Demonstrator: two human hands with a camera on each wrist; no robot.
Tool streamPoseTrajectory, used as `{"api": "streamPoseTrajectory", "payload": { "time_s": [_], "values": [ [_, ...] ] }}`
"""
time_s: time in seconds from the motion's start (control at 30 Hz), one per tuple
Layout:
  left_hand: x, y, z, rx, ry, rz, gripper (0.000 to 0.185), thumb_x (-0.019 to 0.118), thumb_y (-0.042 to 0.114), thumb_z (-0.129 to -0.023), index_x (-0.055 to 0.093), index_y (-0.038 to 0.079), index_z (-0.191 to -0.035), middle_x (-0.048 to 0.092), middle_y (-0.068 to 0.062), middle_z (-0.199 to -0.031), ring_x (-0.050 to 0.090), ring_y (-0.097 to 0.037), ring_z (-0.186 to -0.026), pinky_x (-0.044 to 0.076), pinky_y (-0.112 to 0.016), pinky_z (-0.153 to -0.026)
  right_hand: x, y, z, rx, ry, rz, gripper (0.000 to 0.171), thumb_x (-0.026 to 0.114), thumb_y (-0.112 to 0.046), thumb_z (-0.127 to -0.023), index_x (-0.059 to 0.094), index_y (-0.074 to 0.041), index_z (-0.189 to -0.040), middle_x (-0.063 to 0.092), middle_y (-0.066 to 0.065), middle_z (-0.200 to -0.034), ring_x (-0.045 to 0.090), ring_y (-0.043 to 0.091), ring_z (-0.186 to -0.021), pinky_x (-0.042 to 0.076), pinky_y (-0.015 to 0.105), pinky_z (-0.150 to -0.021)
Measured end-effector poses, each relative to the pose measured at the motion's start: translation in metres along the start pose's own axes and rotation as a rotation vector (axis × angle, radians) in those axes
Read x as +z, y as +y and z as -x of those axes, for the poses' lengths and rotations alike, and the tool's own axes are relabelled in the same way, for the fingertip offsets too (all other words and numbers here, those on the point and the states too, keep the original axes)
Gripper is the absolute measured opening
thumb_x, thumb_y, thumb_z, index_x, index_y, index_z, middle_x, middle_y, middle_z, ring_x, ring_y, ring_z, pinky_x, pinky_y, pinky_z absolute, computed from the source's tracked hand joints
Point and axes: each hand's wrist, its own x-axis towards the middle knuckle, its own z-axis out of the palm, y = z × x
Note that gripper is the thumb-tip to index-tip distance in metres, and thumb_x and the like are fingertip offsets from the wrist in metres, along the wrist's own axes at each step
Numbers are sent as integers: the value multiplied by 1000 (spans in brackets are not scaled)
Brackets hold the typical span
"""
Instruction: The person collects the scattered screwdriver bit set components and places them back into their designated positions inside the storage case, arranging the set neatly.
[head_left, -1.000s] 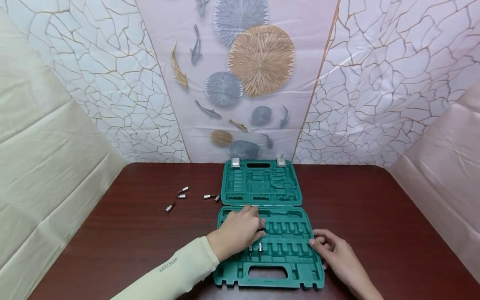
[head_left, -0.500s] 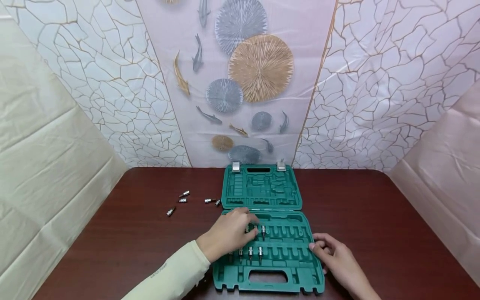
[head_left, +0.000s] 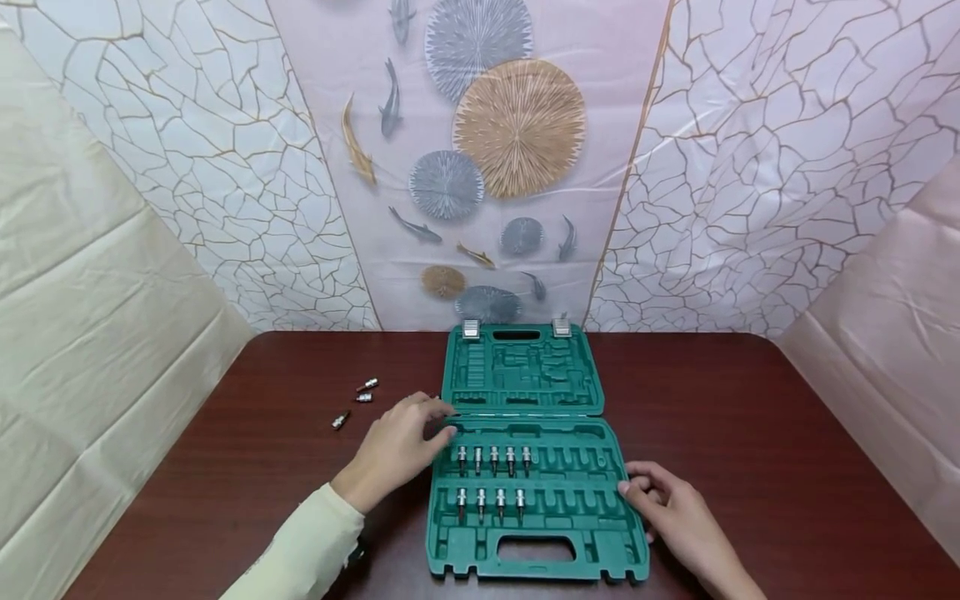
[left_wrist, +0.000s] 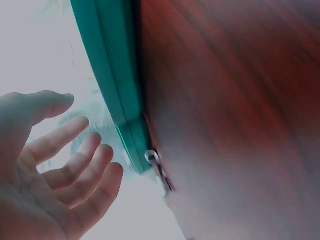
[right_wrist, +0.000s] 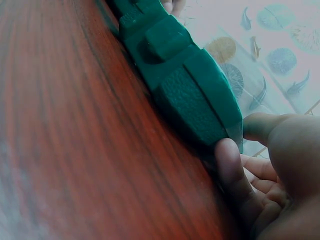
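Two hands work at the green case: the left hand (head_left: 397, 446) hovers at the case's left edge, left of centre in the head view, its fingers loose and spread and holding nothing, as the left wrist view confirms; its fingertips point toward a small silver bit (left_wrist: 159, 169) lying on the bench just beside the corner of the case, which suggests a reach for that piece; the right hand (head_left: 671, 508) rests at the lower right of the head view with its fingers bent against the right rim of the case's lower tray (head_left: 592, 533), thumb and fingertip pressing the wall in the right wrist view, seemingly to steady the case; the case (head_left: 525, 450) lies spread flat at the middle of the dark red bench (head_left: 750, 417), lid half away from the person; two rows of bits (head_left: 493, 460) stand in the tray's slots, five above and four below, the slots to their right bare; three more loose bits (head_left: 360, 400) lie well apart at the left of the bench.
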Motion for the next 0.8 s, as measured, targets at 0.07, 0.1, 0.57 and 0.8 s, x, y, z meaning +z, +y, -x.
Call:
{"api": "streamPoseTrajectory", "payload": {
  "time_s": [0.07,0.1,0.57,0.8],
  "values": [
    [-3,-7,1,-35,14,6,25,78,26,-98,78,17,-121,71,-4,-117,70,-17,-93,58,-38,-68,0,0,1,-1,5,0,60,70,-43,-102,57,-3,-145,69,7,-108,63,19,-79,57,36,-62],
    [-5,-10,1,-52,16,10,26,78,26,-98,78,17,-123,71,-4,-119,70,-18,-94,58,-40,-69,0,0,1,-5,6,0,61,70,-43,-102,57,-2,-145,69,7,-109,63,19,-80,57,36,-62],
    [-28,-79,0,-172,-45,-175,47,76,26,-98,66,6,-139,62,-26,-133,59,-47,-119,47,-67,-96,1,-3,1,-18,13,-5,60,71,-42,-102,58,-2,-145,68,8,-109,64,18,-80,57,36,-62],
    [-31,-95,-5,-167,-79,-169,41,75,17,-98,68,1,-135,62,-28,-131,65,-45,-115,53,-61,-92,0,-3,3,-6,5,-7,61,70,-41,-102,57,-1,-146,67,9,-111,65,19,-82,57,37,-62]
  ]
}}
